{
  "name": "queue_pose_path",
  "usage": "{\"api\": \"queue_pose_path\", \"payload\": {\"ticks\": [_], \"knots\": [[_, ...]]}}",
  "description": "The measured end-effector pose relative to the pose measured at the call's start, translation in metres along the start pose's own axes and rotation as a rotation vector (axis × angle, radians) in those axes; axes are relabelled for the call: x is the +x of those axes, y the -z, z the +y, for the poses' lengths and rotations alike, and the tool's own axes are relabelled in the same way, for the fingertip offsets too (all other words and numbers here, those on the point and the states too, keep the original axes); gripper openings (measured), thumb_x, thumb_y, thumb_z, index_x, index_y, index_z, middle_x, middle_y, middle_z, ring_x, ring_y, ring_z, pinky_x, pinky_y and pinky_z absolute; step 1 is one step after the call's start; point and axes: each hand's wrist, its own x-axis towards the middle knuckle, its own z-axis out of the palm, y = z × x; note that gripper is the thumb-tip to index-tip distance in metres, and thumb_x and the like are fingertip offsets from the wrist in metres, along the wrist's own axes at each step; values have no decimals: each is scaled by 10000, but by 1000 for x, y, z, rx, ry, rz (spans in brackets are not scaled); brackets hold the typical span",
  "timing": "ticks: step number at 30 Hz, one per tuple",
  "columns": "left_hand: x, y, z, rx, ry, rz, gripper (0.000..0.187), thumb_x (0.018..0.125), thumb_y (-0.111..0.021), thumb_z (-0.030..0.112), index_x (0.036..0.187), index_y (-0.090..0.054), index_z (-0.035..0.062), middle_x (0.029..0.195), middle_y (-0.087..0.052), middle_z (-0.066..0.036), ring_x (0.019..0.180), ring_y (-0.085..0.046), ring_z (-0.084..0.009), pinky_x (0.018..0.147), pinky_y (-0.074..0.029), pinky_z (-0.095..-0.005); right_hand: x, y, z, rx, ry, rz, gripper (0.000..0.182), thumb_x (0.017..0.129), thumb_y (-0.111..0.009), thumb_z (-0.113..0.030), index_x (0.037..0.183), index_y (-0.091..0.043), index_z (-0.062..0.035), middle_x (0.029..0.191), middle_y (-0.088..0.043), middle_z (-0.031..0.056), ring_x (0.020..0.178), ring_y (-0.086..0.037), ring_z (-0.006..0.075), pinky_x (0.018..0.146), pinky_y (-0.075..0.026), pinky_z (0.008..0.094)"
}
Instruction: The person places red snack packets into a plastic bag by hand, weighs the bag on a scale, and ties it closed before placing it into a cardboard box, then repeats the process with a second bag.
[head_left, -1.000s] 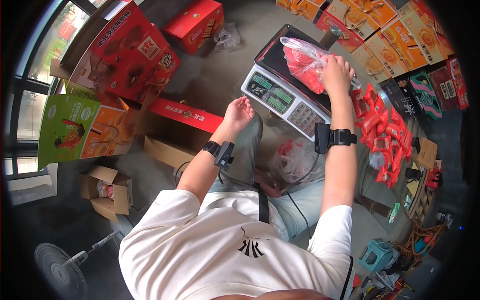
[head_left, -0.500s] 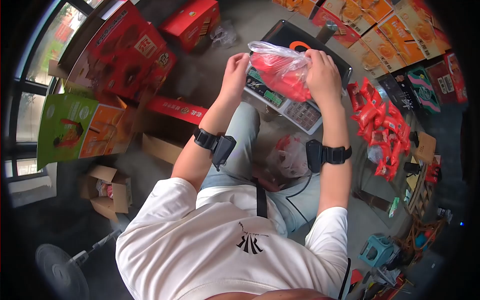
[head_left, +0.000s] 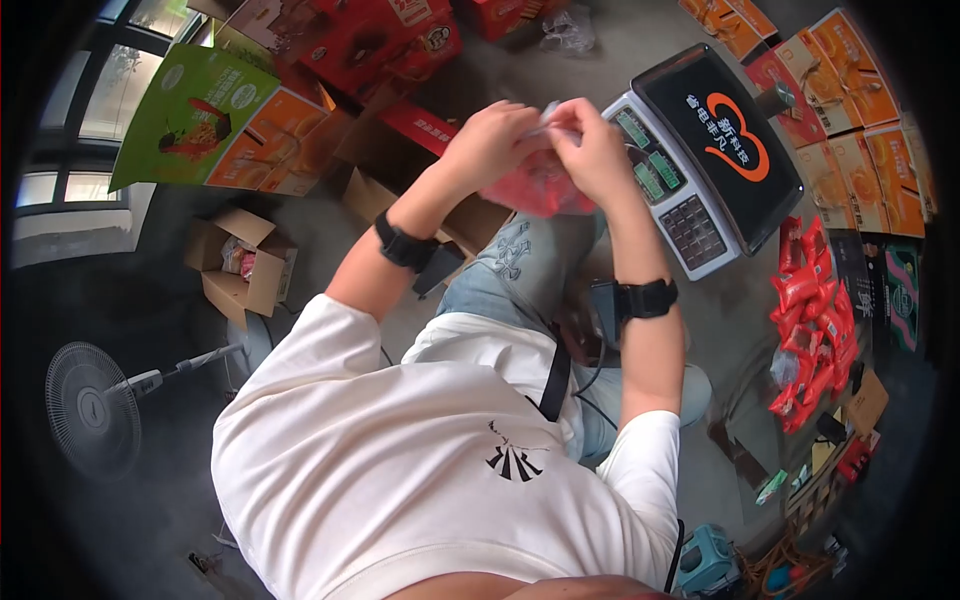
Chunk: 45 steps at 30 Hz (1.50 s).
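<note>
A clear plastic bag of red packets [head_left: 538, 188] hangs beneath my two hands, off the scale's left side and in front of an open carton. My left hand [head_left: 490, 145] is closed on the gathered top of the bag, and my right hand [head_left: 592, 155] pinches the same twisted neck from the other side. The fingertips nearly meet there, so the exact grip is partly hidden. Just right of my right hand stands a digital scale [head_left: 688, 235], its black pan [head_left: 735, 150] bearing an orange heart logo and nothing on it.
Loose red packets [head_left: 815, 320] lie in a pile at the right. Orange boxes [head_left: 850, 170] stand behind them. On the left are a green carton [head_left: 205, 120], a small open cardboard box [head_left: 240, 270] and a fan [head_left: 95, 410]. A blue stool [head_left: 706, 560] is at lower right.
The bag has moved from over the scale to its left, nearer my body. My left hand, earlier beside the bag, now grips its top together with my right. The view has turned right.
</note>
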Motion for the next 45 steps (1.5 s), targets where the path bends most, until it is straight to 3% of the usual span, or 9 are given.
{"api": "queue_pose_path", "payload": {"ticks": [4,14,16,22,33,39,40,42,45], "knots": [[-65,8,-48,-97,305,240,165,782,-630,152,869,-574,23,864,-614,-178,828,-591,-351,709,-474,-394,-14,-14,3,81,93,42,272,798,-643,-112,1042,-554,-30,975,-636,111,919,-619,208,809,-473,313],[-186,-73,-192,42,1015,494,238,775,-577,177,903,-530,-19,757,-619,-185,718,-634,-326,657,-494,-381,-166,68,83,363,-531,568,128,924,-530,-137,1003,-550,-39,1002,-615,57,862,-581,104,748,-455,233],[-172,-77,-191,-430,1307,447,249,781,-609,175,907,-559,-34,783,-635,-143,622,-643,-220,544,-497,-356,-195,73,107,379,-588,608,139,926,-534,-172,997,-555,-54,1000,-620,51,854,-583,95,707,-445,217],[-132,-161,-251,-725,1289,748,337,780,-621,141,989,-531,-107,871,-615,-157,656,-633,-217,528,-519,-339,-265,56,168,209,-952,371,246,887,-576,-237,1015,-586,-28,906,-630,58,808,-599,132,733,-467,265],[-120,-235,-300,-630,1665,185,395,797,-612,217,1089,-547,-40,947,-619,-102,809,-612,-173,667,-517,-349,-339,45,272,318,-1578,545,423,864,-498,-303,1205,-487,-54,1106,-571,95,944,-584,228,807,-423,398],[-162,-259,-327,-1497,1690,358,78,858,-514,141,860,-532,65,707,-553,-44,564,-504,-165,578,-476,-274,-389,17,369,161,-1630,864,266,804,-541,-174,1011,-564,-8,1022,-606,177,857,-615,245,682,-477,341],[-200,-267,-375,-2066,1079,-62,75,864,-476,86,820,-516,41,714,-576,-55,588,-554,-164,622,-490,-287,-400,12,393,4,-1625,985,279,797,-551,-155,1034,-560,-6,1049,-603,196,895,-621,280,723,-493,345],[-133,-221,-278,-1436,1983,735,114,869,-430,55,805,-515,15,729,-598,-68,624,-594,-191,667,-504,-326,-405,19,413,154,-1840,995,315,791,-558,-135,1082,-544,-16,1091,-589,209,942,-611,305,771,-491,363],[-137,-185,-271,-1650,1936,737,161,873,-384,48,805,-522,2,745,-611,-102,699,-609,-212,730,-507,-366,-430,-1,474,229,-2074,970,226,788,-567,-144,993,-586,-52,948,-607,163,822,-609,276,700,-484,368]]}}
